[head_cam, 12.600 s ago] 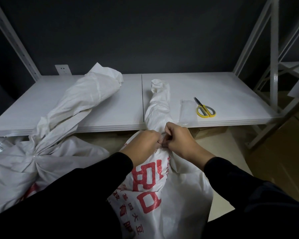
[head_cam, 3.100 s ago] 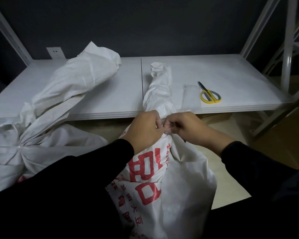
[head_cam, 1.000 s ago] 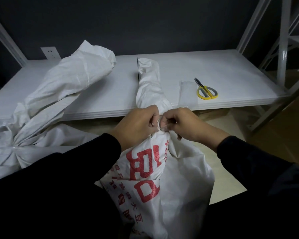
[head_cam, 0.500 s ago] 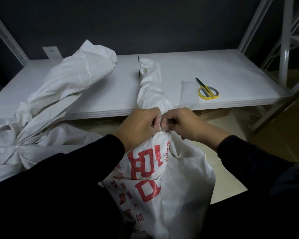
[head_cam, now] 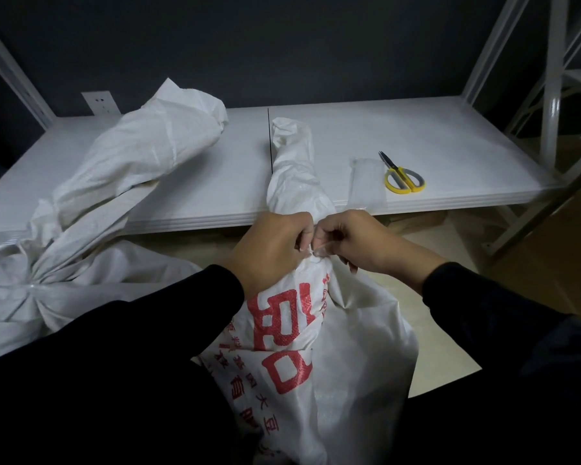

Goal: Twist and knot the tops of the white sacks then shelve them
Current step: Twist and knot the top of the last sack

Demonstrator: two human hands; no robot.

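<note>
A white woven sack with red print (head_cam: 316,357) stands in front of me, below the white shelf (head_cam: 433,139). Its twisted top (head_cam: 296,166) lies up over the shelf's front edge. My left hand (head_cam: 269,250) and my right hand (head_cam: 356,243) meet at the sack's neck, fingers curled, pinching a thin clear tie (head_cam: 316,258) between them. A second white sack (head_cam: 81,256) sits at the left, bound at its neck, with its long top (head_cam: 148,152) draped across the shelf.
Yellow-handled scissors (head_cam: 401,177) lie on the shelf at the right, beside a clear plastic bag (head_cam: 366,182). White upright frame posts (head_cam: 550,78) rise at the right and one at the far left. A wall socket (head_cam: 100,102) sits behind the shelf.
My hands have stayed at the sack's neck, working the tie with small finger movements. The view has shifted slightly; the sacks have not moved.
</note>
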